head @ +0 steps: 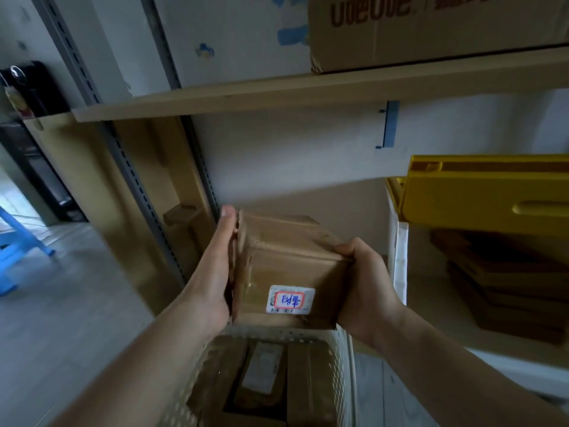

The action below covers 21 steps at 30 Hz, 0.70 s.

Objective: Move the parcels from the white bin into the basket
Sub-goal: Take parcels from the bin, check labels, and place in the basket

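cream perforated plastic forms the basket (pixel 311 335) at the bottom centre of the frame, and inside it lie several brown cardboard parcels, one with a pale label, packed close so little floor of it shows. just above its far rim, in the middle of the frame, both hands hold a brown cardboard parcel (pixel 286 266) with a white barcode sticker marked in red and blue. the left hand (pixel 215 272) lies flat along the parcel's left side, its fingers fairly straight and pressing; the right hand (pixel 366 285) has its fingers curled round the right edge, thumb on top. the box looks stiff but dented and taped, probably light to moderate in weight, with tape that could be slick, so a two-sided squeeze low on the sides seems the safest hold. further off at the right stands the white bin (pixel 398 257), with a stack of flat brown parcels in it, under a yellow plastic crate (pixel 480 195). beyond, a wooden shelf (pixel 277 94) crosses the upper frame carrying a large carton (pixel 431 29).
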Each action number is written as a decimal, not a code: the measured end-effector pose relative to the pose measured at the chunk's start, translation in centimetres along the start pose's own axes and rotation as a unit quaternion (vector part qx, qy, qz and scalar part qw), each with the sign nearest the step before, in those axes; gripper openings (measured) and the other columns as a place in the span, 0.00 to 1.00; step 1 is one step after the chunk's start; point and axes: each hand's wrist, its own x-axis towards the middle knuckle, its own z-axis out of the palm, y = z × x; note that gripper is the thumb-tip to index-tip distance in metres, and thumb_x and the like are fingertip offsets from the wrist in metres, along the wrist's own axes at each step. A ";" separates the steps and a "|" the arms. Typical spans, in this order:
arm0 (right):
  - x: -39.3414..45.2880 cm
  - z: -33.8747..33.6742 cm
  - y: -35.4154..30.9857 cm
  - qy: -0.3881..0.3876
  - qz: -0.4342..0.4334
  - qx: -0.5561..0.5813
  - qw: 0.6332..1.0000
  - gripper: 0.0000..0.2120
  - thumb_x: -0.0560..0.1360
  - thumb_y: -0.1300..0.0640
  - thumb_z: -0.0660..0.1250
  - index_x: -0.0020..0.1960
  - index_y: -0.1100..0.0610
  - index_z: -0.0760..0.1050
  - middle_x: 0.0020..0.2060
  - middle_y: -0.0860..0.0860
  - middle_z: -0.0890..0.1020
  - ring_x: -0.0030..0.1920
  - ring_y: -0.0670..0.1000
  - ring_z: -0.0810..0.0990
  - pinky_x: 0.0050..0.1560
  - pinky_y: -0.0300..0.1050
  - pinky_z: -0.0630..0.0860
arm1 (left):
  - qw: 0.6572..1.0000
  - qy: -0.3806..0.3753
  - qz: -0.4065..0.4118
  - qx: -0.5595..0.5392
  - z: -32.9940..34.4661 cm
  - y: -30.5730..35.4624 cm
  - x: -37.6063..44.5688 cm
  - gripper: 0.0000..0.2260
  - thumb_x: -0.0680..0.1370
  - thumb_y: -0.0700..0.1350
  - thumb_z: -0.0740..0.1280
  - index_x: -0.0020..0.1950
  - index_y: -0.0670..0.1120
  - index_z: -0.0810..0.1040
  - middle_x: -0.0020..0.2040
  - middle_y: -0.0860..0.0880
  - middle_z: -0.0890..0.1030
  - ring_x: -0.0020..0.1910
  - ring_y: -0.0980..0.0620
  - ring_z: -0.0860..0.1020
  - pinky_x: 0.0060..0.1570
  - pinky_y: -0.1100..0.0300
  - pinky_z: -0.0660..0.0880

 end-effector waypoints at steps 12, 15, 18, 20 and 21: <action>1.0 -0.7 -1.6 -0.064 0.016 -0.171 0.983 0.33 0.71 0.36 0.70 0.67 0.57 0.80 0.64 0.63 0.81 0.60 0.67 0.78 0.67 0.60 0.68 | 0.995 0.017 0.021 -0.097 -2.8 -1.7 1.2 0.26 0.71 0.49 0.73 0.68 0.62 0.76 0.59 0.44 0.85 0.59 0.37 0.82 0.47 0.40 0.81; 1.9 -1.4 -1.5 -0.087 0.018 -0.143 0.986 0.34 0.73 0.36 0.67 0.70 0.57 0.77 0.65 0.63 0.81 0.67 0.65 0.79 0.73 0.62 0.70 | 0.995 -0.013 0.072 -0.071 -2.6 -2.3 1.1 0.25 0.72 0.48 0.73 0.67 0.67 0.75 0.57 0.48 0.86 0.60 0.40 0.82 0.52 0.38 0.81; 2.3 -1.3 -1.2 -0.104 0.006 -0.114 0.988 0.26 0.79 0.41 0.63 0.65 0.59 0.79 0.57 0.61 0.86 0.55 0.59 0.87 0.54 0.51 0.83 | 0.995 -0.033 0.097 -0.011 -2.2 -2.7 1.4 0.29 0.73 0.50 0.74 0.70 0.68 0.70 0.60 0.51 0.84 0.61 0.43 0.82 0.58 0.39 0.80; 2.7 -1.6 -1.1 -0.091 -0.011 -0.124 0.988 0.26 0.79 0.40 0.59 0.64 0.58 0.80 0.57 0.60 0.86 0.55 0.57 0.87 0.55 0.51 0.83 | 0.994 -0.014 0.104 0.016 -1.8 -3.1 1.7 0.30 0.76 0.49 0.70 0.74 0.68 0.66 0.64 0.53 0.82 0.65 0.47 0.80 0.65 0.39 0.76; 2.9 -1.7 -1.1 -0.083 -0.021 -0.138 0.987 0.28 0.78 0.37 0.59 0.64 0.58 0.80 0.57 0.60 0.86 0.56 0.57 0.86 0.60 0.53 0.81 | 0.994 0.002 0.107 0.037 -1.7 -3.2 1.8 0.29 0.78 0.49 0.67 0.76 0.67 0.64 0.67 0.54 0.80 0.67 0.49 0.78 0.69 0.40 0.73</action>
